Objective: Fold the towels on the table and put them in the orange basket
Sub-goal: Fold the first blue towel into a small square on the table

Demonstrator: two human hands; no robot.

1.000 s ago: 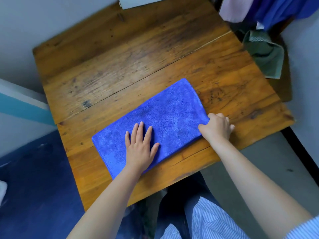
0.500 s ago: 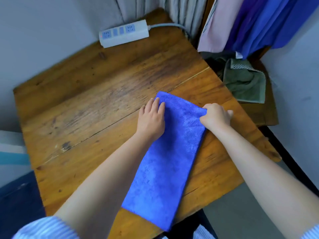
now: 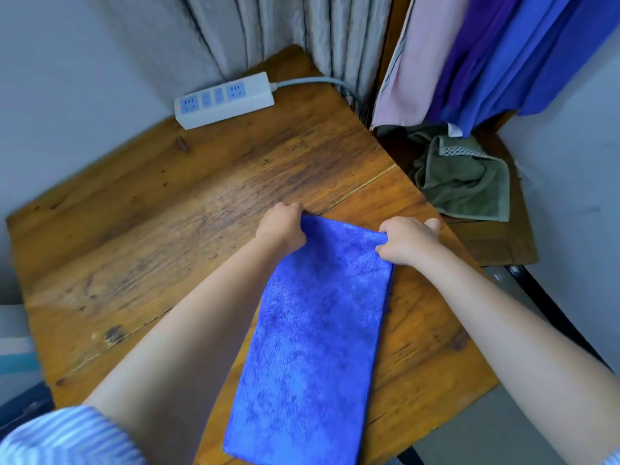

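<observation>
Head view shows, leftmost, a white plastic power strip lying well beyond the left hand on the worn brown wooden table.

Left hand: the fingers are curled and pinch the far left corner of the bright blue, long, plush microfibre towel. The knuckles sit at the towel's far edge, close to the table surface.

Towel: it lies as a narrow strip between the two forearms, running from the hands back toward the person, and its near end reaches past the near table edge. It appears already folded lengthwise.

Right hand: the fingers are curled over the far right corner and grip it, level with the left hand.

To the right of the right hand, a crumpled olive-green cloth rests on a lower wooden surface, apart from the towel. The orange basket is not in view.

Procedure, as judged from this grip: the step in hand is likely the crosswise fold.
1. Raise both corners together, at equal height.
2. Carry the far edge toward the near edge and keep the side edges aligned.
3. Keep light tension between the hands so the plush layers do not slip.
4. Lay the edge down squarely, then press the fold flat.
</observation>
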